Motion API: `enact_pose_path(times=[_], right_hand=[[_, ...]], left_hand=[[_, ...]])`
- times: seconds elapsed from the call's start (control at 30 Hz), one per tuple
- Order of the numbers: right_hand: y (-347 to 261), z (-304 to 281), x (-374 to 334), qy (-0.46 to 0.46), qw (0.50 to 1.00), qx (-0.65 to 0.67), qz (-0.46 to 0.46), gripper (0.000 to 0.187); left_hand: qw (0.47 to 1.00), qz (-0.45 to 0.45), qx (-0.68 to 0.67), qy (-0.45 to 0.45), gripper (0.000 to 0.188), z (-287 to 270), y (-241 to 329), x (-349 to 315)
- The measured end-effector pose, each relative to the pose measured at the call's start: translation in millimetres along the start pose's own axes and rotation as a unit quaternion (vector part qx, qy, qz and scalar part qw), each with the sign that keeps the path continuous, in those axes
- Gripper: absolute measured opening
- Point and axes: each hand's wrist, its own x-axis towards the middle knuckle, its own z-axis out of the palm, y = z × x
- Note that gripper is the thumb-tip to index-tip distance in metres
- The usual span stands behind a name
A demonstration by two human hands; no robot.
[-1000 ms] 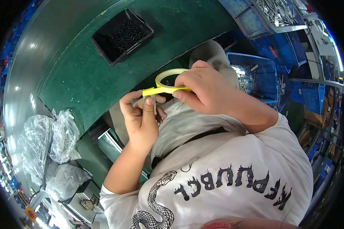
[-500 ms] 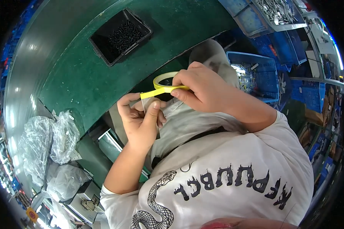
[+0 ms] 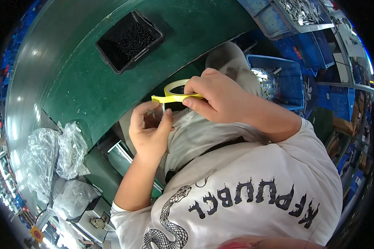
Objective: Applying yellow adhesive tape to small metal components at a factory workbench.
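Observation:
A roll of yellow tape (image 3: 167,90) is gripped between the thumb and fingers of my right hand (image 3: 222,98). From the roll a short strip runs left to the top edge of a small clear, flat piece (image 3: 160,111). My left hand (image 3: 147,133) pinches that piece between thumb and fingers, just below the strip. What the piece is cannot be made out, and its lower part is hidden by the fingers. Both hands are in front of my body, beside the edge of the green table (image 3: 87,89).
On the table stands a black bin (image 3: 142,54) holding many small dark parts. Clear plastic bags (image 3: 72,151) lie at the left. To the right are a blue crate (image 3: 274,61) with assorted pieces and, above it, a blue bin (image 3: 266,20) near metal parts.
The left hand has turned slightly, so the clear piece now shows narrower and more edge-on. The tape roll and right hand have shifted a little to the left.

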Motion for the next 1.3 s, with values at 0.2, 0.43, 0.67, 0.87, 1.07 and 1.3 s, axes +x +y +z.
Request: enact_pose_path(times=[0.2,0.43,0.67,0.87,1.07,1.3], right_hand=[[-1,-1,2,-0.006,1.0,0.002,0.003,0.017],[-3,-2,4,0.006,1.0,0.004,-0.008,0.016],[-5,-2,5,-0.005,1.0,0.01,-0.001,0.017],[-4,-3,4,-0.012,1.0,0.014,-0.002,0.019],[0,-2,1,-0.004,1.0,-0.001,-0.021,0.021],[2,-8,2,-0.007,0.999,-0.011,-0.034,0.021]], left_hand=[[1.0,0.02,-0.004,0.014,0.037,1,2,0],[0.999,0.02,0.03,0.006,0.043,-5,0,0],[0.998,0.067,0.022,0.001,0.044,-3,-4,0],[0.998,0.058,0.028,0.0,0.046,-4,-4,-1],[0.997,0.065,0.011,-0.044,0.038,-6,-10,-1],[0.996,0.062,-0.03,-0.06,0.036,-5,-8,1]])
